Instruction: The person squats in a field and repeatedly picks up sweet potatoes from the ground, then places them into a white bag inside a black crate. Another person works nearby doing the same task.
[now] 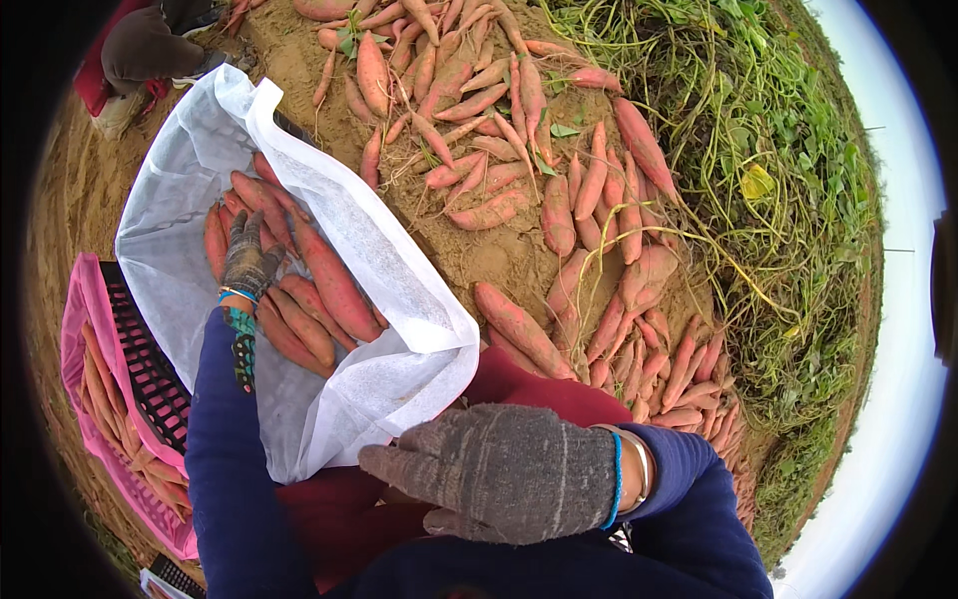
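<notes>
My left hand [251, 258], in a dark grey knit glove, reaches into a crate lined with white fabric [194, 157]. Its fingers lie spread over reddish sweet potatoes [333, 273] inside, and no grip around one is visible. My right hand [516, 475], gloved the same way, hovers above my lap by the near rim of the white liner. Its fingers and thumb are apart with nothing seen between them, though the palm is hidden. Just beyond the liner's right side, a large sweet potato [520, 329] rests on the soil among others.
Many loose sweet potatoes [456, 90] cover the sandy soil [479, 258]. Piled green vines [756, 150] border them on the right. A black plastic crate [146, 352] with a pink liner [75, 314] stands at left, holding sweet potatoes. Another person's leg [146, 49] shows at upper left.
</notes>
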